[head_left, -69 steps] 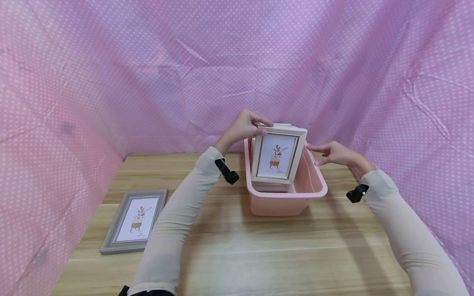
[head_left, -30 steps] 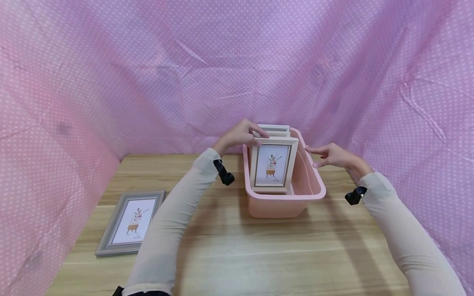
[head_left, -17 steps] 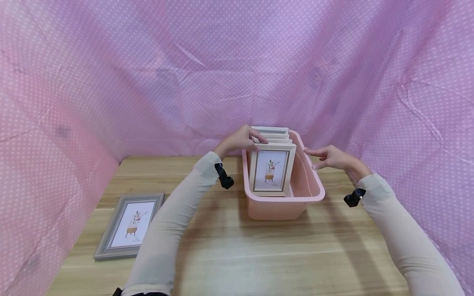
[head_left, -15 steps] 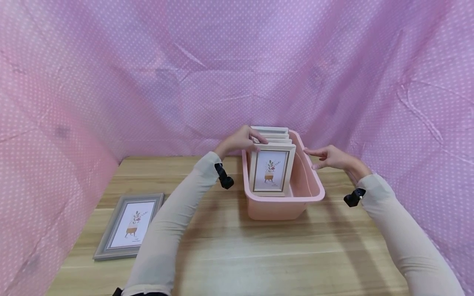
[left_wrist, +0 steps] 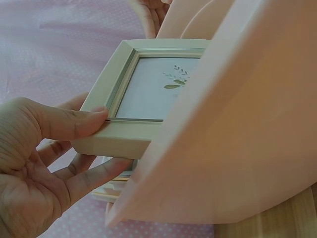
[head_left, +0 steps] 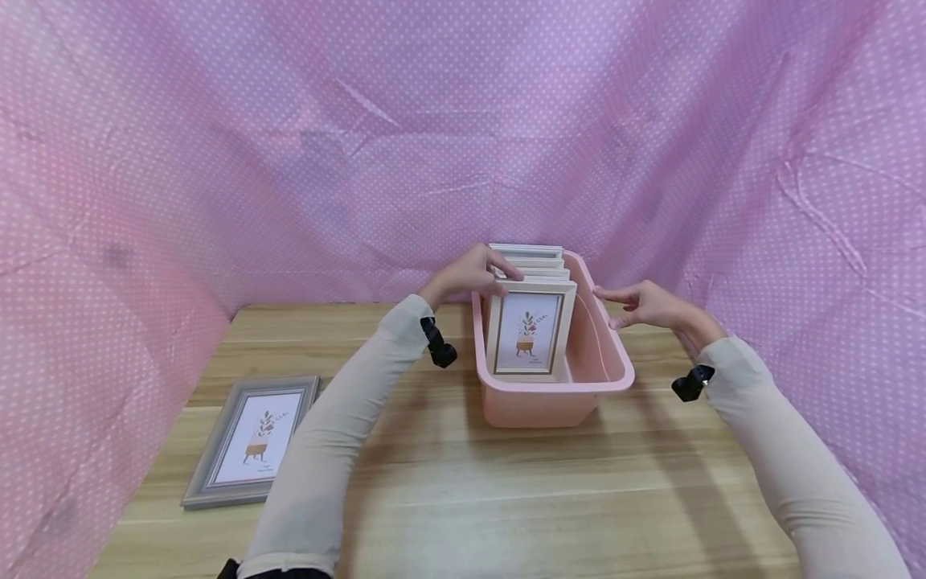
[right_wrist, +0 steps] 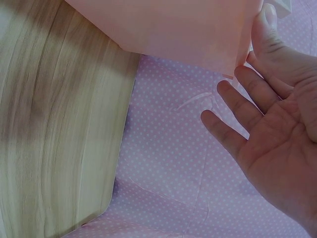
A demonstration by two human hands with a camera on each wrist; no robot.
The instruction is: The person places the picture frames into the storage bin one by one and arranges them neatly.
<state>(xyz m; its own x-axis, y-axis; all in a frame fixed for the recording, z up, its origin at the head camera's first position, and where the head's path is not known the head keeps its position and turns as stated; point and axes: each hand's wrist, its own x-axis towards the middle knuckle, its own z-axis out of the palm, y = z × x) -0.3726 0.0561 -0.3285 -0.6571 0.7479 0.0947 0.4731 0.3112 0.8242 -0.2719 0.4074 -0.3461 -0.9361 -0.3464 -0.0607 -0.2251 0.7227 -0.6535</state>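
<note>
My left hand [head_left: 473, 272] grips a cream picture frame [left_wrist: 106, 94] by its upper left corner, thumb on the front and fingers behind. The frame stands upright, leaning slightly back, inside a pink plastic bin [head_left: 553, 408]; its front shows a potted-plant print. Behind it, several pale frames [head_left: 531, 252] are lined up in the bin, mostly hidden. At the bin's right side, my right hand [head_left: 654, 304] pinches the rim between thumb and forefinger. Its other fingers [right_wrist: 225, 131] are spread out beside the wall in the right wrist view.
A grey picture frame [head_left: 253, 442] with a similar print lies flat on the wooden table [head_left: 463, 498] at the left, partly covered by the left sleeve [head_left: 340, 434]. Dotted pink cloth [head_left: 434, 121] surrounds the table's back and sides. Inside the bin, a gap runs along the right wall.
My left hand has lowered the cream frame into the bin, in front of the others, and keeps hold of it. Over the last half second it stays put. The right hand stays at the rim.
</note>
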